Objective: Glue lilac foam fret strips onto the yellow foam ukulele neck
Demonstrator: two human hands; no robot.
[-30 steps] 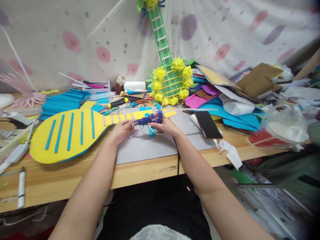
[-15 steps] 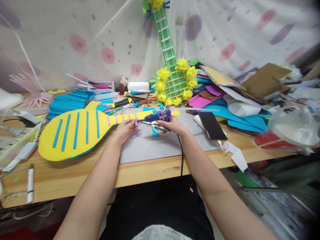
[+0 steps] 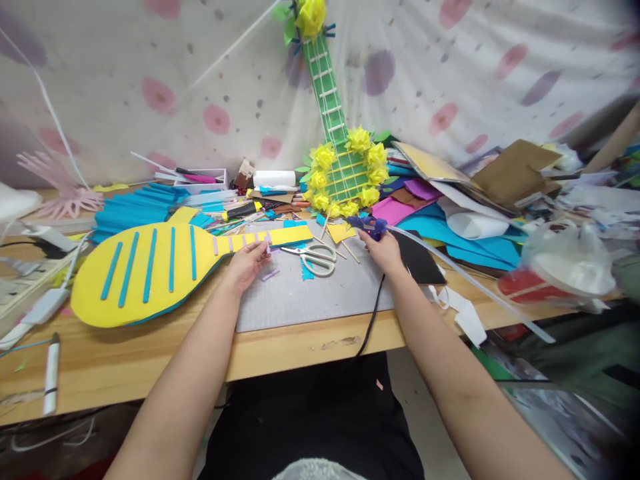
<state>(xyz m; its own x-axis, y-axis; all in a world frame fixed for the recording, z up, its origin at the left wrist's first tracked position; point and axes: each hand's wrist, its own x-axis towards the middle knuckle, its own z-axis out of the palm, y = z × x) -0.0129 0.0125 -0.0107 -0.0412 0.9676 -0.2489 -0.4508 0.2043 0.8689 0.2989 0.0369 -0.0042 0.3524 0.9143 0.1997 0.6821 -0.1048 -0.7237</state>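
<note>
My right hand (image 3: pixel 383 252) is wrapped round a dark blue glue gun (image 3: pixel 367 227), held over the right side of the cutting mat with a long clear glue stick (image 3: pixel 470 283) trailing from its back. My left hand (image 3: pixel 249 265) pinches a small purple strip (image 3: pixel 268 243) at the neck of a yellow paper guitar (image 3: pixel 145 273). Blue strips lie across the guitar's body, and several purple strips cross its neck. Between my hands, scissors (image 3: pixel 320 259) rest on the grey mat (image 3: pixel 295 307). A loose purple strip (image 3: pixel 271 275) lies just below my left fingers.
A green paper guitar with yellow flowers (image 3: pixel 340 160) leans on the back curtain. A black phone (image 3: pixel 417 260) sits behind my right wrist, before stacked coloured paper (image 3: pixel 465 233). At right stands a bagged red-and-white tub (image 3: pixel 545 280); a white marker (image 3: pixel 51 377) lies at left.
My right hand has drawn the glue gun away to the right from the guitar's neck, uncovering the scissors. My left hand stays at the neck with the purple strip.
</note>
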